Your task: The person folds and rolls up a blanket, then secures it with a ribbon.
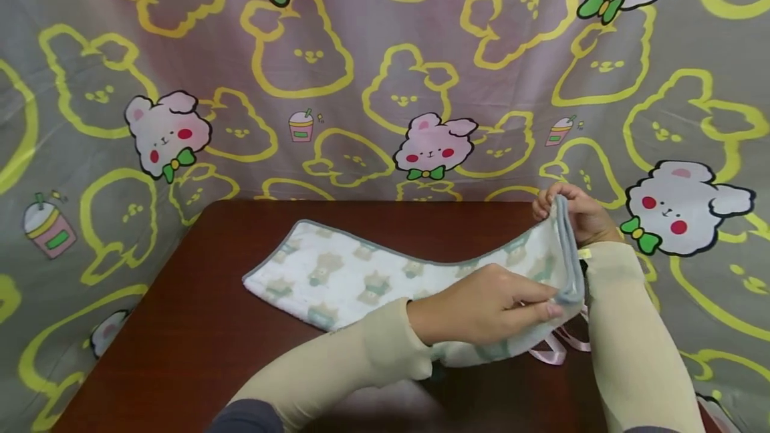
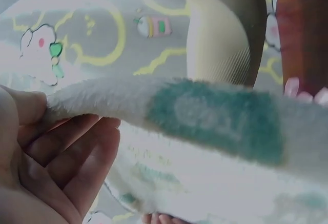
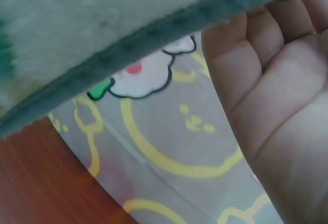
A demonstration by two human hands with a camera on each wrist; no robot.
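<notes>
A white fuzzy towel (image 1: pixel 375 266) with a bear print and grey-blue edging stretches across the table, its left part lying on the wood and its right end lifted. At the near corner of that raised end, my left hand (image 1: pixel 481 306) pinches the edge between thumb and fingers. My right hand (image 1: pixel 580 212) grips the far corner, fingers curled over the border. The edging between both hands looks doubled, one layer against another. In the left wrist view, the towel's fold (image 2: pixel 215 121) runs out from the thumb. The right wrist view shows the grey-blue border (image 3: pixel 133 44) reaching the fingers.
Pink ribbon loops (image 1: pixel 550 351) lie beneath the towel's raised end, beside the right forearm. A blurred pale patch (image 1: pixel 385 406) shows at the near edge of the dark brown table (image 1: pixel 198 299). A grey curtain (image 1: pixel 361 25) with cartoon bunnies hangs behind the table.
</notes>
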